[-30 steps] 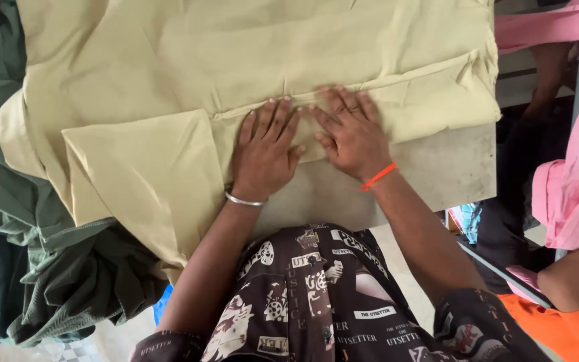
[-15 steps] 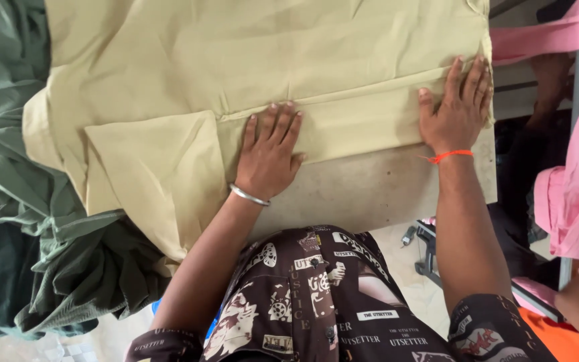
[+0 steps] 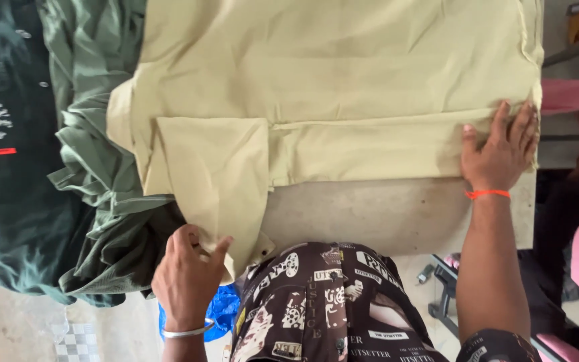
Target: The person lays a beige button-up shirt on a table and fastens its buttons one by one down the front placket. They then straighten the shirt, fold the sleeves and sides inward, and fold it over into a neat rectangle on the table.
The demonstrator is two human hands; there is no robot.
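two hands on pale yellow shirt [image 3: 343, 80]: left hand [image 3: 185, 278] fingers pinch sleeve cuff [image 3: 226, 258]; right hand [image 3: 500, 151] flat, fingers released, on surface [image 3: 383, 214].

Green garments [image 3: 108, 221] lying heaped left on the tabletop [image 3: 397, 214] | dark printed shirt [image 3: 1, 134] lying far left | pink fabric [image 3: 574, 95] showing right | blue bag [image 3: 222, 310] sitting below the edge

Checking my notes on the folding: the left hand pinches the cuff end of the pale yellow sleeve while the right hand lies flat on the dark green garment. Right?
Not quite. In the head view the right hand lies flat on the pale yellow garment, not the dark green garment. The left hand does pinch the sleeve at its cuff end.
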